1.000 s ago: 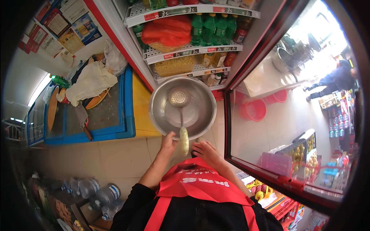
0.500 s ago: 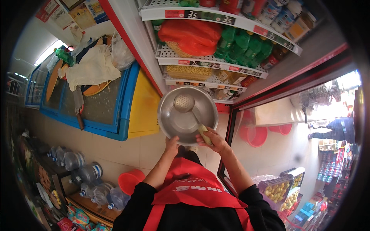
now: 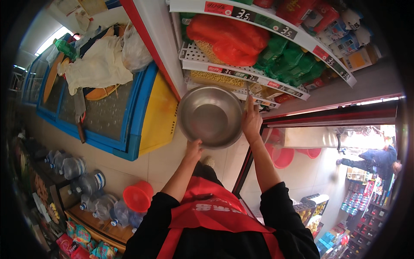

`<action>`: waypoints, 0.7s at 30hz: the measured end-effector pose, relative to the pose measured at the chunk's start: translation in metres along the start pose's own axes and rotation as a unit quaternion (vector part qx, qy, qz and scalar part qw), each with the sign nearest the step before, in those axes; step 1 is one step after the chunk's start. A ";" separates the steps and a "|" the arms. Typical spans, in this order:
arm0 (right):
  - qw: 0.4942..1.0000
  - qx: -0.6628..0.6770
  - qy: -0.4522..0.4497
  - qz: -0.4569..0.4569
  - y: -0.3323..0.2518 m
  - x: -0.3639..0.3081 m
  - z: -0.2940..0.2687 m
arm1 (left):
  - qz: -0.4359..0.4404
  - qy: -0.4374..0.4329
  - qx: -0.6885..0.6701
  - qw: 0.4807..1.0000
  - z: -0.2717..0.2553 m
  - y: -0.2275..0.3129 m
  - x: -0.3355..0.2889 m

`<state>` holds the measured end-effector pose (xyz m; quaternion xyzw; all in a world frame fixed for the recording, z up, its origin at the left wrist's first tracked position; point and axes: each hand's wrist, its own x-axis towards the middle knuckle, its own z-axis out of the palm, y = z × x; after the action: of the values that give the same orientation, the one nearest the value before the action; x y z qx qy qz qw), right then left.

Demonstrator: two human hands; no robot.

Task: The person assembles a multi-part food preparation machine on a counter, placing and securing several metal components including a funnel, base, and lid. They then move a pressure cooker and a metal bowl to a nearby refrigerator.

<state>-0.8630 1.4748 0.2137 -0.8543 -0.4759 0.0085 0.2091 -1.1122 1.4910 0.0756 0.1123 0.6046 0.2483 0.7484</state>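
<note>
My left hand (image 3: 195,149) is closed on the near rim of a wide steel basin (image 3: 210,117), holding it just in front of the shelves. Only bare metal shows inside the basin. My right hand (image 3: 252,119) grips a skimmer (image 3: 247,93) by its handle, at the basin's right side. The skimmer's head is out of sight between the shelves. Yellowish soybeans (image 3: 215,79) lie on a lower shelf behind the basin. On the shelf above are an orange-red bag (image 3: 233,36), which partly covers more beans, and several green bottles (image 3: 289,60).
A blue and yellow chest freezer (image 3: 157,116) at left bears a cloth (image 3: 101,64) and a knife (image 3: 80,114). Large water bottles (image 3: 91,181) and a red bucket (image 3: 138,195) stand lower left. A door frame (image 3: 246,166) runs close on the right; beyond it is a person (image 3: 375,162).
My right hand has lifted the skimmer out of the basin and moved it forward to the shelves. The basin, still in my left hand, is nearer the shelves.
</note>
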 end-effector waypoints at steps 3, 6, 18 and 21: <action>0.998 -0.063 -0.004 0.024 0.004 0.021 0.005 | -0.024 -0.018 -0.040 0.999 0.005 0.002 0.004; 0.996 -0.057 -0.043 0.060 0.008 0.031 0.008 | -0.028 -0.021 -0.040 0.999 0.008 0.003 0.006; 0.873 0.412 -0.051 0.254 -0.048 0.034 0.056 | -0.025 -0.023 -0.044 0.998 0.017 0.005 -0.001; 0.685 0.617 -0.093 0.377 -0.073 0.045 0.048 | -0.024 -0.042 -0.052 0.997 0.017 0.004 -0.002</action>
<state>-0.9076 1.5618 0.2049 -0.6346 -0.0183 0.4572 0.6229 -1.0967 1.4963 0.0833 0.0690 0.5611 0.2565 0.7840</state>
